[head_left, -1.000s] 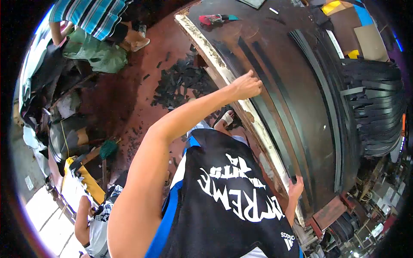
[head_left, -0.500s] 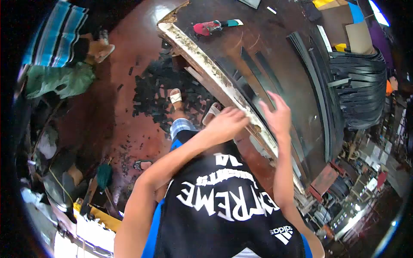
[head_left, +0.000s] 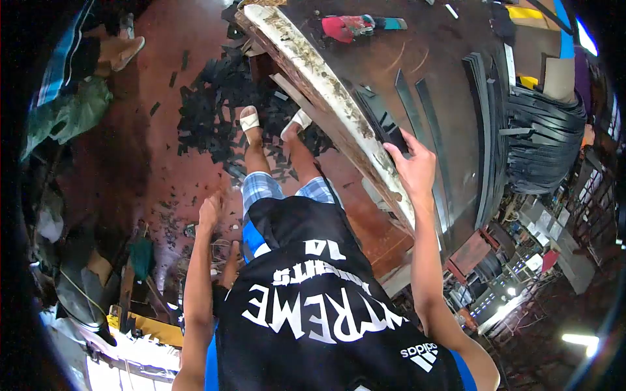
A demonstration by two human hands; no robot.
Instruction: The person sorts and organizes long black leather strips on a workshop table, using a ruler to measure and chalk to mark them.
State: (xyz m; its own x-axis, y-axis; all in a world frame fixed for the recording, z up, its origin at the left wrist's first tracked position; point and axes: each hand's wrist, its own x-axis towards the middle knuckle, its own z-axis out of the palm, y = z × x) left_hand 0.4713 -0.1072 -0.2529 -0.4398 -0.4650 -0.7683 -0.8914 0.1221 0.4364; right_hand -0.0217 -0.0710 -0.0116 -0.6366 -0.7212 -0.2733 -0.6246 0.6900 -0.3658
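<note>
At the bench's edge, my right hand (head_left: 415, 166) has its thumb and fingers closed around short dark strips (head_left: 394, 137), which look like black rubber. The hand is beside the worn, pale edge (head_left: 326, 85) of the bench. My left hand (head_left: 210, 210) hangs low at my left side, over the reddish floor; its fingers are blurred, and I cannot make out anything in it. Long flat black strips (head_left: 411, 107) lie on the dark bench top (head_left: 450, 124), just beyond my right hand.
Many black offcuts (head_left: 208, 111) cover the floor around my sandalled feet. A thick bundle of black strips (head_left: 544, 143) sits at the bench's far right. A red-and-teal object (head_left: 358, 26) lies on the bench top. At the upper left is another person's foot (head_left: 130, 53).
My left hand has swung from the bench edge down to my left side. My right hand has come to the edge and closed on dark strips. The view has shifted.
</note>
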